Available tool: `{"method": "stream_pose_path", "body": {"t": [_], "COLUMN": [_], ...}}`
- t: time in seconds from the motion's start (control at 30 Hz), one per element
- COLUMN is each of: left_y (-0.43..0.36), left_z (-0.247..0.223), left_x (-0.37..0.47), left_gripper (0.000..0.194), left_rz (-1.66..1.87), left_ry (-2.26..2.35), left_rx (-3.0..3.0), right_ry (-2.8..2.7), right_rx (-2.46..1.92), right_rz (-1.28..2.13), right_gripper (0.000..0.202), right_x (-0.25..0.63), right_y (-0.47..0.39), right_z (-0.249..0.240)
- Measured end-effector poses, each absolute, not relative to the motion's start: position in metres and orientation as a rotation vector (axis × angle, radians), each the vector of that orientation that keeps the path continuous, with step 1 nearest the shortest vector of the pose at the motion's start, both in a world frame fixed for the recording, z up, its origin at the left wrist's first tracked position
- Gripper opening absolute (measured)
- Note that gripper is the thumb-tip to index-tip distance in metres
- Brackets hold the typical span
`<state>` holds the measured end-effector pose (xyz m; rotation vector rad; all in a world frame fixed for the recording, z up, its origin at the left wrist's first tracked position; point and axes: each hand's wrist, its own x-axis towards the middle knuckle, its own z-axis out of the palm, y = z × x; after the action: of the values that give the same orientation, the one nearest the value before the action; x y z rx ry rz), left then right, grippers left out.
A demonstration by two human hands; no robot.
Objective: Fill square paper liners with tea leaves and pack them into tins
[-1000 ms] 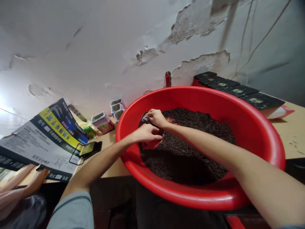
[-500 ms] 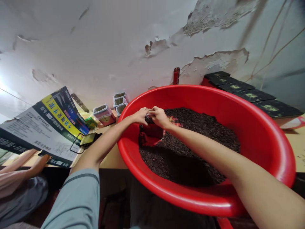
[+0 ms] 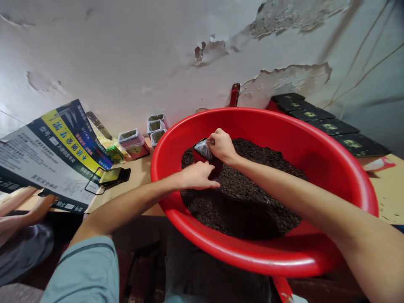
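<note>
A large red basin (image 3: pixel 261 261) holds a heap of dark, dry, twisted leaves (image 3: pixel 261 172) that look like loose tea. Inside it, toward the left, a small red box (image 3: pixel 197 158) stands tilted with a clear plastic liner bag (image 3: pixel 203 148) showing at its top. My right hand (image 3: pixel 222 145) pinches the edge of that liner between thumb and fingertips. My left hand (image 3: pixel 200 175) is at the near side of the box, thumb spread away from the fingers. Whether its fingertips touch the box is unclear, since the hand covers its lower part.
Several lined red boxes (image 3: pixel 134 145) stand left of the basin. Black-topped boxes (image 3: pixel 328 126) line the right. A phone on a stand (image 3: pixel 110 176) and a green packet (image 3: pixel 114 154) lie on the table (image 3: pixel 139 170). Another person's hands (image 3: pixel 47 206) are beside a large printed sheet (image 3: pixel 57 155).
My hands, together over the box top before, have drawn apart. The left moved down and right with fingers opening; the right shifted right and up, exposing the liner. The view has tilted slightly.
</note>
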<state>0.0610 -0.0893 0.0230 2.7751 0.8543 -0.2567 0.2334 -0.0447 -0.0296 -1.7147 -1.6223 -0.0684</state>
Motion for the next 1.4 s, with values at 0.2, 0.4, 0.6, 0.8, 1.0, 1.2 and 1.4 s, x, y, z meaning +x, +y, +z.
{"method": "stream_pose_path", "body": {"t": [0.2, 0.4, 0.6, 0.8, 1.0, 1.2, 1.4], "left_y": [-0.028, 0.044, 0.055, -0.012, -0.036, -0.014, -0.009], "left_z": [0.047, 0.030, 0.019, 0.020, 0.013, 0.004, 0.005], "left_x": [0.063, 0.090, 0.093, 0.055, 0.031, 0.037, 0.041], "left_gripper": [0.027, 0.112, 0.109, 0.102, 0.091, 0.067, 0.062], "left_rz": [0.054, -0.248, -0.341, -0.267, -0.167, 0.041, -0.011], "left_ry": [1.160, 0.642, 0.646, 1.058, 0.981, 0.640, 0.649], "left_rx": [2.891, 2.816, 2.956, 3.029, 3.087, 3.146, 3.103], "right_ry": [-1.346, -1.309, -1.401, -1.546, -1.604, -1.837, -2.135], "right_rx": [-1.770, -1.817, -1.858, -1.769, -1.723, -1.744, -1.469], "right_rz": [0.246, 0.336, 0.383, 0.437, 0.391, 0.154, -0.138], "right_gripper": [0.010, 0.011, 0.004, 0.002, 0.006, 0.009, 0.030], "right_x": [0.238, 0.240, 0.244, 0.229, 0.228, 0.236, 0.249], "right_y": [-0.045, -0.036, -0.035, -0.039, -0.044, -0.042, -0.057], "right_z": [-0.025, -0.012, -0.001, -0.002, -0.017, -0.026, -0.027]}}
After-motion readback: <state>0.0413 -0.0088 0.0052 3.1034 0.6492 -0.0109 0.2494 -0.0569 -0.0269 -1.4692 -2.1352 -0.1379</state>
